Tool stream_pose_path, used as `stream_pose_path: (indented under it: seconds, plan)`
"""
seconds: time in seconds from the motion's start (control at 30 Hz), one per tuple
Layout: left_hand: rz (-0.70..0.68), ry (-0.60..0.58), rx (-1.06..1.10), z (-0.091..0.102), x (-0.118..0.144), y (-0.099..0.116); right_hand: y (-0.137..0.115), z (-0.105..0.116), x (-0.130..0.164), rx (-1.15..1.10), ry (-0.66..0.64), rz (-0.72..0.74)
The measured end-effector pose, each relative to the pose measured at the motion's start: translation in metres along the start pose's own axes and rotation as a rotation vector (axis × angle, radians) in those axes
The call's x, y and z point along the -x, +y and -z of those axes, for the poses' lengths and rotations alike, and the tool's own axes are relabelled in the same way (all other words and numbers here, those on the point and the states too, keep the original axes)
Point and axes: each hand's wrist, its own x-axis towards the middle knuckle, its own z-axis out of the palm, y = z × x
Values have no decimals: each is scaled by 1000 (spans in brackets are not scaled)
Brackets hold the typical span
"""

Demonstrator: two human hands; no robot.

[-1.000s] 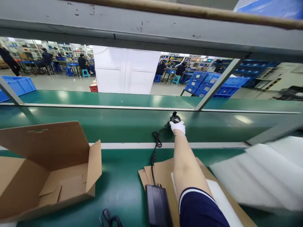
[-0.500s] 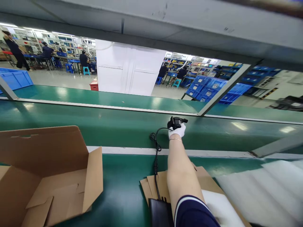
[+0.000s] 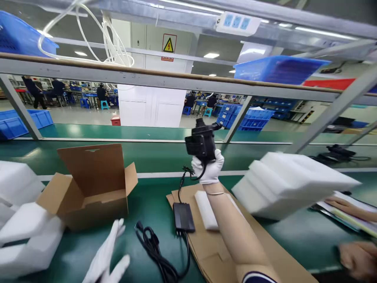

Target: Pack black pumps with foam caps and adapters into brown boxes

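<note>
Right arm (image 3: 237,232) outstretched, right grip (image 3: 209,169) curled closed; left grip (image 3: 103,257) (white-gloved) lower, thumb (image 3: 120,268) spread.

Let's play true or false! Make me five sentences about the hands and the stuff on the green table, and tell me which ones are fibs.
1. The right hand is holding a black corded device. True.
2. The left hand is squeezing a power cord. False: the left hand is open and holds nothing.
3. The cardboard box has its lid closed. False: its lid stands open.
4. A white foam piece lies on flat cardboard. True.
5. The power adapter is inside the box. False: the black power adapter lies outside, to the right of the box.
</note>
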Motion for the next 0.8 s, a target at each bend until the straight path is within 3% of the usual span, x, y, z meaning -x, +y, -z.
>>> stream_pose_path:
  seconds: [0.1, 0.13, 0.23, 0.3, 0.37, 0.43, 0.47, 0.5, 0.53, 0.57, 0.6, 0.63, 0.7, 0.8]
  plan:
    - [-61, -104, 132, -5, -23, 35, 19, -35, 77, 91, 40, -85]
    - [-87, -155, 318, -7, -30, 49, 30, -45, 101, 128, 32, -128]
    - [52, -224, 707, -10, -38, 82, 63, -68, 163, 307, -137, -221]
    - [256, -97, 813, -8, -29, 88, 79, -80, 192, 477, -317, -258]
    - [464, 111, 865, -4, -10, 79, 84, -87, 206, 687, -545, -337]
    - [605, 267, 927, 0, 11, 59, 74, -87, 203, 955, -744, -383]
    - [651, 303, 966, 2, 22, 49, 64, -83, 195, 1116, -753, -354]
    - [685, 318, 1005, 4, 31, 39, 53, -76, 183, 1297, -675, -316]
    - [714, 321, 1042, 6, 40, 31, 40, -65, 169, 1471, -508, -268]
    - [739, 320, 1075, 8, 47, 24, 28, -51, 154, 1639, -242, -262]
    - [764, 315, 1106, 11, 53, 19, 18, -35, 140, 1811, 18, -363]
    - [785, 308, 1134, 14, 58, 14, 9, -18, 129, 1887, 166, -438]
    - [807, 281, 1171, 21, 66, 7, 1, 16, 117, 1976, 341, -586]
    - [771, 196, 1168, 30, 74, 3, 3, 46, 125, 2018, 375, -657]
